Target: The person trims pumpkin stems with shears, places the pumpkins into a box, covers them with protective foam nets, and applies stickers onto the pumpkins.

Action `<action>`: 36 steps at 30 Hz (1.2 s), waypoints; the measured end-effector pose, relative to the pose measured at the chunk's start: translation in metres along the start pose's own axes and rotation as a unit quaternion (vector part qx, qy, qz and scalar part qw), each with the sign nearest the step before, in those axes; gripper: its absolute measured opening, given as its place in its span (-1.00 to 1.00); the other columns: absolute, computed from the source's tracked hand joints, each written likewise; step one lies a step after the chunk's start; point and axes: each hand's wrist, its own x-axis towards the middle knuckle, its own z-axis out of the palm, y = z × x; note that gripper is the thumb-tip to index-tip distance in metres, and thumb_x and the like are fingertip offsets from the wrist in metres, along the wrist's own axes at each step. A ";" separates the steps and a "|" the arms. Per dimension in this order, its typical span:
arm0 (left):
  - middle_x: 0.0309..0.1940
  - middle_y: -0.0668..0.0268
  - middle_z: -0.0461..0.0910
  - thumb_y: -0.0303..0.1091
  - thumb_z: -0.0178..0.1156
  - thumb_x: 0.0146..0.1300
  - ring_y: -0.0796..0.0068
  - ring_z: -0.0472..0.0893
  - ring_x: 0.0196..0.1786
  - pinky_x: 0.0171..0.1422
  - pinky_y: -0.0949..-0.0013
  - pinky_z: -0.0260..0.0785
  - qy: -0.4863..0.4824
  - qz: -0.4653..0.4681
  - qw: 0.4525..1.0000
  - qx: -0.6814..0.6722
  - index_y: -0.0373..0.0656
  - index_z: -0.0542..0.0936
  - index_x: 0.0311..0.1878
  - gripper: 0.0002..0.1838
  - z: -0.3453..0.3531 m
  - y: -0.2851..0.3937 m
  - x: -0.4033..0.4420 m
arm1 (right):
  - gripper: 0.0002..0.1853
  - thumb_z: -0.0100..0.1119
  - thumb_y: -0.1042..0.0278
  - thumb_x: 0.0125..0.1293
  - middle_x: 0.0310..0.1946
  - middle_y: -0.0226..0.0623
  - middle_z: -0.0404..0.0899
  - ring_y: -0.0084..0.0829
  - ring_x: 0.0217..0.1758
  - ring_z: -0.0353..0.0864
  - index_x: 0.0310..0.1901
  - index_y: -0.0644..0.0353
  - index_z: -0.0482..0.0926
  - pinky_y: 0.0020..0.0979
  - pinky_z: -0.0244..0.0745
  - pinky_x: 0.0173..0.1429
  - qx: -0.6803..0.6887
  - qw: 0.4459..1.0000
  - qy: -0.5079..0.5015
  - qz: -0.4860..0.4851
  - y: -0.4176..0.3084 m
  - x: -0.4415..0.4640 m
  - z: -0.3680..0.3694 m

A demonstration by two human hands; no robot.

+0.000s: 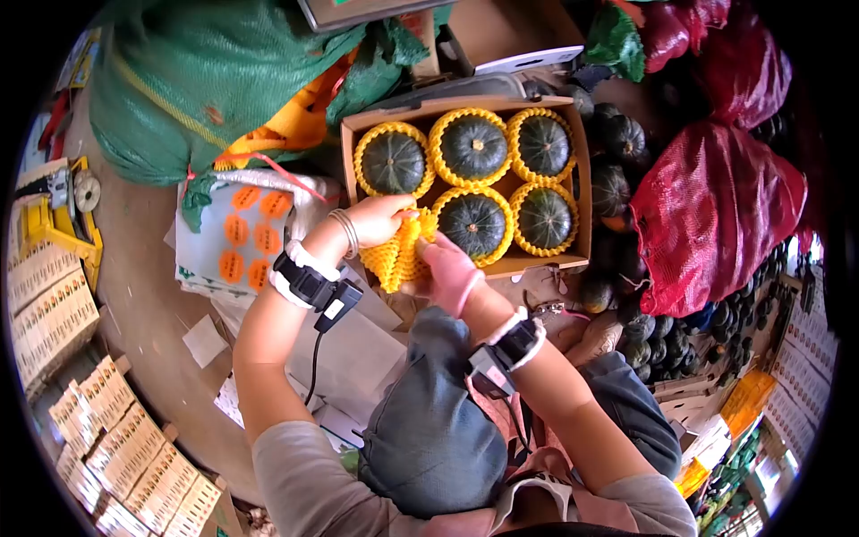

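Observation:
A yellow foam net sleeve [395,261] is pinched between my two hands over the front left corner of an open cardboard box [537,263]. My left hand [378,220] grips its upper edge, fingers closed. On the other side, my right hand [446,271] holds the sleeve with thumb and fingers, partly hidden by the net. The sleeve looks slack, and I cannot see inside it. Several dark green pumpkins [474,145] sit in the box, each ringed by a yellow foam net. The box's front left spot is hidden behind my hands and the sleeve.
A big green woven sack [215,72] stands at the back left, with a printed sheet of orange labels [246,231] before it. Red mesh sacks [716,219] and loose pumpkins [624,136] lie at right. Stacked printed cartons [134,447] and a yellow tape dispenser [63,224] are at left.

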 end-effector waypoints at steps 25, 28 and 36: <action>-0.45 0.33 0.55 -0.35 0.12 0.35 0.60 0.47 -0.36 -0.23 0.50 0.34 0.434 0.148 0.850 -0.261 -0.29 0.50 -0.26 -0.83 0.078 0.021 0.013 | -0.86 0.11 0.41 0.31 -0.41 -0.08 0.53 -0.17 -0.37 0.56 -0.16 0.27 0.48 -0.36 0.45 -0.25 -0.395 0.718 0.150 -0.554 -0.053 0.002 -0.098; -0.46 0.47 0.51 -0.30 0.18 0.32 0.72 0.41 -0.36 -0.23 0.59 0.31 0.330 0.097 0.805 -0.484 -0.28 0.52 -0.28 -0.79 0.080 0.002 0.028 | -0.86 0.13 0.37 0.30 -0.38 -0.01 0.56 -0.02 -0.29 0.58 -0.21 0.24 0.47 -0.29 0.46 -0.25 -0.409 0.717 0.199 -0.528 -0.051 -0.001 -0.092; -0.38 0.21 0.56 -0.39 0.28 0.21 0.48 0.54 -0.47 -0.39 0.47 0.36 0.550 0.065 0.810 -0.192 -0.24 0.46 -0.16 -0.77 0.075 0.044 -0.001 | -0.74 0.04 0.37 0.33 -0.21 0.00 0.53 0.00 -0.26 0.58 0.01 0.19 0.32 -0.20 0.48 -0.19 -0.406 0.746 0.296 -0.437 -0.036 -0.033 -0.074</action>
